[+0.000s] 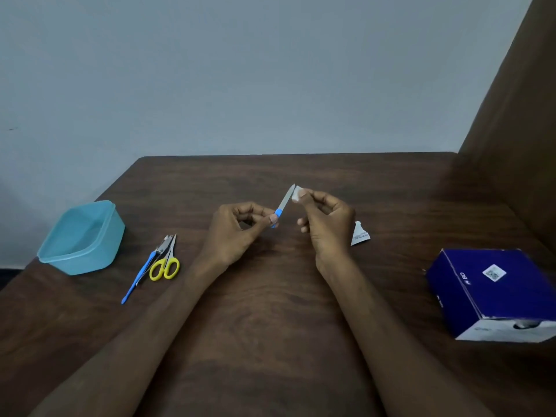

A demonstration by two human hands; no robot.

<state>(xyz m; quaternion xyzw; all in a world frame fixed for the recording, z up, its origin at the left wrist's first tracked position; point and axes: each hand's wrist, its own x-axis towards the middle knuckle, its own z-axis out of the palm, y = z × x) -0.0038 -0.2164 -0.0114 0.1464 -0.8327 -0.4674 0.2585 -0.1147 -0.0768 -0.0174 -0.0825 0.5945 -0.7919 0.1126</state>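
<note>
My left hand (237,230) pinches the blue handle of a small metal nail file (285,202), whose blade points up and to the right. My right hand (326,224) pinches a small white swab (296,195) between thumb and fingertips, right beside the file's tip. Whether the swab touches the blade I cannot tell. Both hands hover above the middle of the dark wooden table (270,311).
A light blue plastic tub (82,236) stands at the left. Yellow-handled scissors (167,263), a blue-handled tool (140,275) and a small metal nipper (162,245) lie beside it. A torn white wrapper (359,234) lies behind my right hand. A dark blue box (493,291) sits at the right.
</note>
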